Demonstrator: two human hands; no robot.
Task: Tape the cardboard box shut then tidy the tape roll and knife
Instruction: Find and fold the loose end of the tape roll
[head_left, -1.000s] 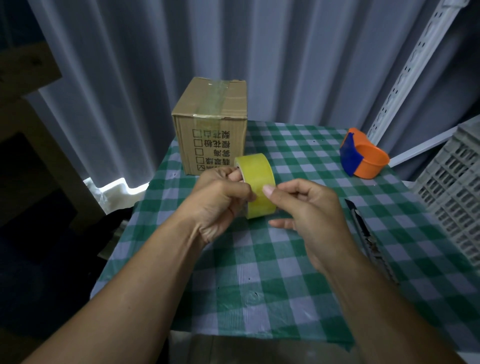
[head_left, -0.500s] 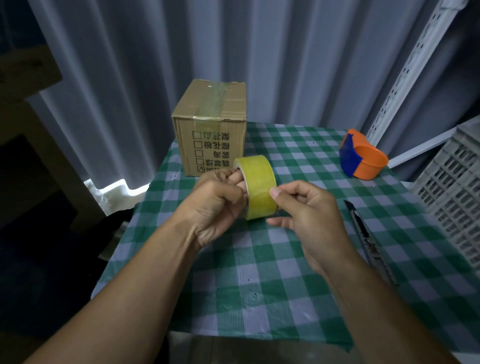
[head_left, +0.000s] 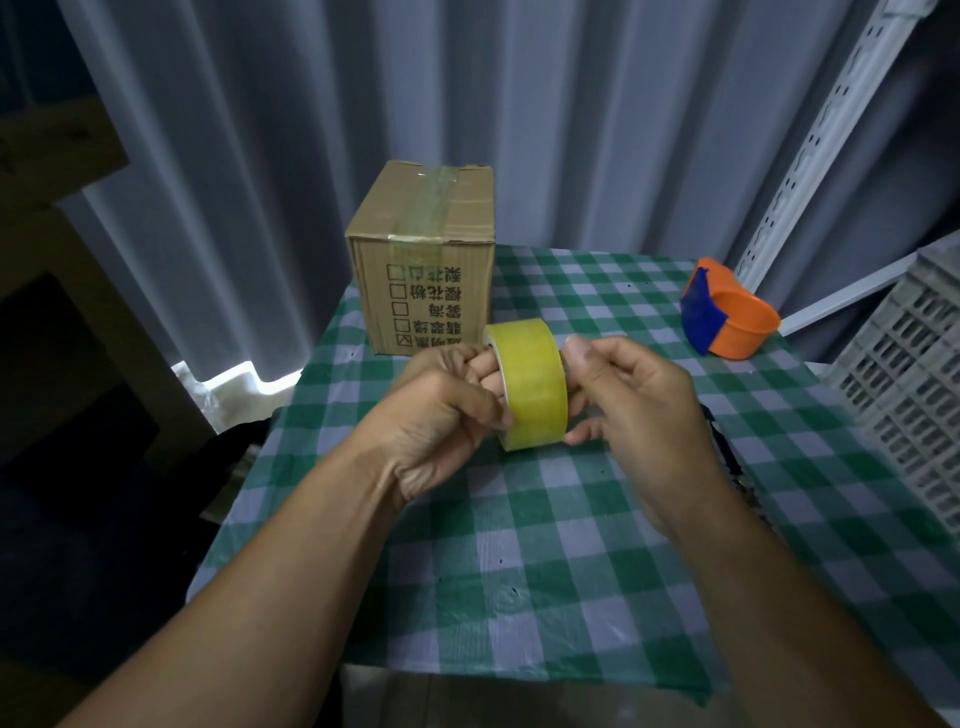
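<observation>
A yellow tape roll (head_left: 530, 379) is held upright above the checked table, between both hands. My left hand (head_left: 441, 410) grips its left side with fingers through the core. My right hand (head_left: 639, 400) holds its right side, thumb up at the top edge. A closed cardboard box (head_left: 431, 249) with a strip of clear tape across its top stands at the table's far left, behind the roll. The knife (head_left: 727, 457) lies on the table to the right, mostly hidden by my right wrist.
An orange and blue tape dispenser (head_left: 727, 317) sits at the far right of the green checked tablecloth (head_left: 571, 571). A white slotted crate (head_left: 904, 379) stands off the right edge. Grey curtains hang behind; a white slotted rail (head_left: 810, 145) leans at the right.
My right hand has closed in from pinching in front of the roll to holding its right side. The roll has turned slightly and risen a little.
</observation>
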